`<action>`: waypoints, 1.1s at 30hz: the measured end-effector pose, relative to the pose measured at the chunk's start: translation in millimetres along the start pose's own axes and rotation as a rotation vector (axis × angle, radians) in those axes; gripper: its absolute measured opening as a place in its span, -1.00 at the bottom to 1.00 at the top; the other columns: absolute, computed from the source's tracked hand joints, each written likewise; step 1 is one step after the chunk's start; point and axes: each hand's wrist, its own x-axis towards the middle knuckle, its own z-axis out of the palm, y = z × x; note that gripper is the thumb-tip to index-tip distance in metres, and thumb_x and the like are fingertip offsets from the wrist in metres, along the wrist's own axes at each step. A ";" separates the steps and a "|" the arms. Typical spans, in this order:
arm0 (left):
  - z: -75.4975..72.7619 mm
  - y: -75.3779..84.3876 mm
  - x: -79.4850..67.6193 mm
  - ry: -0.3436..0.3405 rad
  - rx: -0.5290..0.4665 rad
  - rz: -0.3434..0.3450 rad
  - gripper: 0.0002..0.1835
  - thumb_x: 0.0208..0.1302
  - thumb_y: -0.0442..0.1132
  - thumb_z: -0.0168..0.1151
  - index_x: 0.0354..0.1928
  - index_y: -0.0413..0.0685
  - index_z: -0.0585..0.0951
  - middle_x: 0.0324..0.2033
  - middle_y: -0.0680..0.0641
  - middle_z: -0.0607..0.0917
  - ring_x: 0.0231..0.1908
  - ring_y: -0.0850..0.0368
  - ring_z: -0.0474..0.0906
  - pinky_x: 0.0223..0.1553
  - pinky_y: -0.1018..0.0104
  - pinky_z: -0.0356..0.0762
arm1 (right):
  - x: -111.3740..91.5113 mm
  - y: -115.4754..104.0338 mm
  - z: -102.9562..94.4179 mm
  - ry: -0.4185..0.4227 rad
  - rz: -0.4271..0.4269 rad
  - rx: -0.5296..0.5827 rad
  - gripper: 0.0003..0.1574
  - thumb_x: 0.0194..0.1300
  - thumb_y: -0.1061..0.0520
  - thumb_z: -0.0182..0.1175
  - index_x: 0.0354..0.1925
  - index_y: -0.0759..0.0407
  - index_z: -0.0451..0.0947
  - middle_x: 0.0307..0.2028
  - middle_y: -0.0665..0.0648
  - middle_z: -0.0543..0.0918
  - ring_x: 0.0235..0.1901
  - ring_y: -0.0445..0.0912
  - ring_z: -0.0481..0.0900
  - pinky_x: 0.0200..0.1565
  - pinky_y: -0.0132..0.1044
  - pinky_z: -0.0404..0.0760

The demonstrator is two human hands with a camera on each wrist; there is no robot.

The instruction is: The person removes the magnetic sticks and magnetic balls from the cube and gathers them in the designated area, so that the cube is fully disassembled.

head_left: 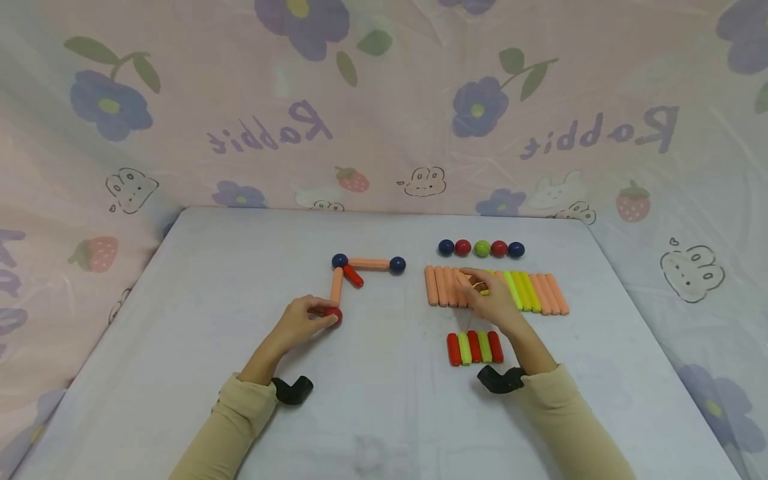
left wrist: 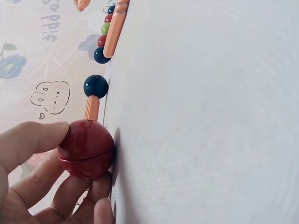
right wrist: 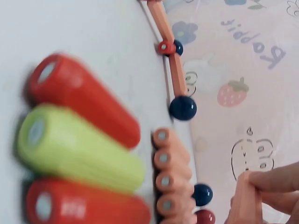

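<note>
My left hand (head_left: 307, 318) grips a red ball (left wrist: 88, 147) between thumb and fingers. The ball sits at the near end of a peach stick (head_left: 337, 288), whose far end meets a dark blue ball (head_left: 339, 261). From that blue ball a short red stick (head_left: 354, 277) slants out, and another peach stick (head_left: 369, 264) runs right to a second blue ball (head_left: 397, 265). Over the row of long sticks, my right hand (head_left: 497, 303) pinches a peach stick (right wrist: 245, 200), raised above the row in the right wrist view.
Peach sticks (head_left: 432, 287) and yellow ones (head_left: 528, 291) form the row on the right. Behind it, several balls (head_left: 482, 249) line up in blue, red and green. Short red and green sticks (head_left: 474, 348) lie nearer. A patterned curtain (head_left: 384, 120) borders the white table (head_left: 384, 413).
</note>
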 end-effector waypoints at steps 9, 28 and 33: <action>1.1 -0.6 1.0 -0.006 0.015 0.008 -0.67 0.22 -0.29 0.30 0.02 -0.25 0.65 -0.11 -0.26 0.69 -0.05 -0.07 0.59 0.06 0.06 0.57 | -15.5 28.1 -31.1 0.055 0.083 -0.079 -0.43 0.43 0.14 0.03 0.34 0.26 0.30 0.03 0.38 0.45 -0.08 0.09 0.45 -0.33 -0.43 0.46; -0.2 -1.0 0.6 -0.003 0.007 0.006 -0.68 0.21 -0.31 0.30 0.01 -0.26 0.65 -0.10 -0.26 0.68 -0.06 -0.06 0.59 0.06 0.06 0.59 | -20.6 83.5 -83.9 0.334 0.147 -0.208 -0.44 0.43 0.05 0.03 0.21 0.43 0.38 0.02 0.52 0.56 -0.04 0.26 0.52 -0.35 -0.67 0.28; -0.5 -0.6 0.4 -0.004 0.012 0.003 -0.67 0.21 -0.31 0.30 0.01 -0.25 0.65 -0.11 -0.25 0.68 -0.07 -0.05 0.59 0.06 0.06 0.59 | -16.5 91.5 -92.9 0.367 0.231 -0.198 -0.44 0.42 0.02 0.02 0.19 0.41 0.41 0.06 0.49 0.56 0.01 0.25 0.52 -0.34 -0.61 0.30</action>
